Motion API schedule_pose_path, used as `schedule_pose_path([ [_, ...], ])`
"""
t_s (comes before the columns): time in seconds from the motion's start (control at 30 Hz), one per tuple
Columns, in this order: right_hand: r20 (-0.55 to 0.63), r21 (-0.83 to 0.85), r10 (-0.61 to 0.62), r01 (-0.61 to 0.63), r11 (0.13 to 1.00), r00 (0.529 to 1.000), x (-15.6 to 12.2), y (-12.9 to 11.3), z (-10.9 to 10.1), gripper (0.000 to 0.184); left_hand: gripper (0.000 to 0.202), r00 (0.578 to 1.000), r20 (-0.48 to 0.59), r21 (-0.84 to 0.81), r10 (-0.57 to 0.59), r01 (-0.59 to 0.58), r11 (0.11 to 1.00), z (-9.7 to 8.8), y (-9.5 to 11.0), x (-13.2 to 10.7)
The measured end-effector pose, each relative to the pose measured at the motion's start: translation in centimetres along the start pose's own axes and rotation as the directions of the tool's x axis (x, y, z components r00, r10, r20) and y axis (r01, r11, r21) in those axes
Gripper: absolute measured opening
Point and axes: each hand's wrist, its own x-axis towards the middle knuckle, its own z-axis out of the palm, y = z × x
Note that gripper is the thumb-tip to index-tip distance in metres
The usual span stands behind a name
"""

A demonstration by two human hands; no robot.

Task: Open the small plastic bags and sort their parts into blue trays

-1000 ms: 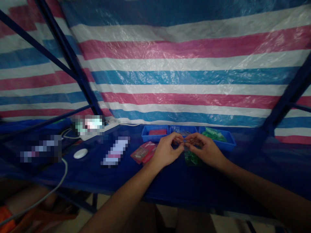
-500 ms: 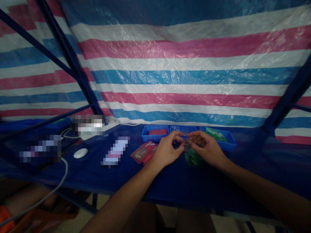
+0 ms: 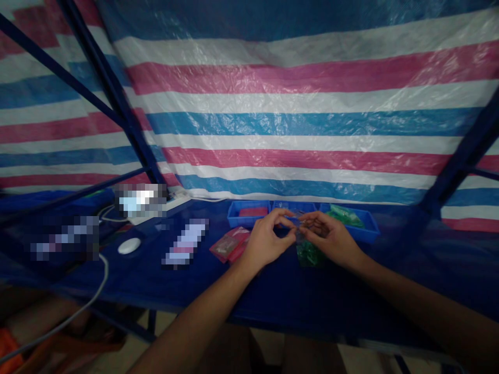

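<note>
My left hand (image 3: 267,240) and my right hand (image 3: 331,238) meet fingertip to fingertip above the blue table (image 3: 273,296). Both pinch one small clear item (image 3: 298,222) between thumbs and forefingers; it is too small to name. Under my right hand lies a green packet (image 3: 307,254). Red packets (image 3: 230,244) lie just left of my left hand. Behind the hands stands a row of blue trays: one with red contents (image 3: 249,213), a middle one (image 3: 294,208), and one with green packets (image 3: 349,218).
A white mouse (image 3: 129,245) with a grey cable sits at the left, near blurred-out items and a white power strip (image 3: 175,200). A striped tarp hangs behind the table. Dark blue frame poles (image 3: 113,93) slant at left and right.
Both hands have risen slightly and drifted back toward the trays, still pinching the small item together. Nothing else on the table moved.
</note>
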Motion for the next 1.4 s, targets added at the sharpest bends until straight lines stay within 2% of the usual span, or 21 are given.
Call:
schedule_pose_path([
  [0.17, 0.035, 0.013, 0.007, -0.007, 1.0, 0.999, 0.0, 0.3, 0.0, 0.034, 0.036, 1.0, 0.002, -0.018, -0.015, 0.015, 1.0, -0.2, 0.1, 0.1],
  [0.23, 0.011, -0.004, 0.0, 0.0, 1.0, 1.0, 0.2, 0.3, -0.2, 0.036, 0.038, 1.0, -0.006, -0.015, -0.017, 0.017, 1.0, -0.3, 0.1, 0.2],
  [0.4, -0.213, -0.111, -0.05, 0.027, 0.993, 0.976, 0.7, 0.5, -1.1, 0.038, 0.041, 0.994, -0.1, 0.105, 0.033, -0.022, 0.994, -0.4, 0.2, 0.2],
  [0.5, -0.27, -0.135, -0.082, 0.047, 0.99, 0.959, 0.8, 0.5, -1.4, 0.035, 0.041, 0.999, -0.038, 0.082, 0.028, -0.025, 0.996, -0.4, 0.5, 0.1],
  [0.57, -0.233, -0.176, -0.109, 0.068, 0.982, 0.966, 0.7, 0.3, -1.3, 0.03, 0.047, 0.999, 0.043, 0.016, 0.017, -0.018, 1.0, -0.4, 0.7, 0.0],
  [0.63, -0.145, -0.256, -0.143, 0.102, 0.961, 0.979, 0.4, -0.1, -1.0, 0.023, 0.055, 0.995, 0.095, -0.036, 0.006, -0.002, 0.999, -0.3, 0.7, -0.2],
  [0.7, -0.033, -0.338, -0.168, 0.147, 0.93, 0.985, 0.1, -0.4, -0.6, 0.019, 0.056, 0.995, 0.096, -0.069, -0.019, 0.025, 0.997, -0.3, 0.6, -0.2],
  [0.8, 0.091, -0.42, -0.183, 0.204, 0.884, 0.979, -0.3, -0.7, -0.3, 0.024, 0.046, 0.997, 0.049, -0.103, -0.061, 0.065, 0.993, -0.2, 0.1, 0.0],
  [0.87, 0.1, -0.445, -0.186, 0.211, 0.871, 0.978, -0.4, -0.8, -0.2, 0.024, 0.042, 0.996, 0.03, -0.122, -0.078, 0.081, 0.989, -0.1, -0.2, 0.1],
  [1.0, 0.017, -0.455, -0.217, 0.201, 0.868, 0.976, -0.4, -1.0, -0.3, 0.02, 0.042, 0.997, 0.015, -0.142, -0.08, 0.082, 0.986, 0.1, -0.5, 0.2],
  [1.1, -0.066, -0.444, -0.262, 0.207, 0.872, 0.963, -0.1, -1.2, -0.4, 0.035, 0.045, 0.997, 0.026, -0.134, -0.074, 0.076, 0.988, 0.0, -0.4, 0.2],
  [1.17, -0.049, -0.416, -0.258, 0.215, 0.883, 0.965, 0.0, -1.3, -0.5, 0.039, 0.049, 0.997, 0.057, -0.138, -0.059, 0.066, 0.988, 0.0, -0.3, 0.1],
  [1.27, 0.049, -0.394, -0.238, 0.238, 0.888, 0.97, 0.2, -1.5, -0.6, 0.02, 0.055, 0.995, 0.09, -0.138, -0.041, 0.053, 0.989, 0.0, -0.2, 0.0],
  [1.4, 0.044, -0.388, -0.238, 0.237, 0.891, 0.97, 0.2, -1.7, -0.7, 0.015, 0.055, 0.998, 0.048, -0.086, -0.048, 0.052, 0.995, 0.1, -0.2, 0.0],
])
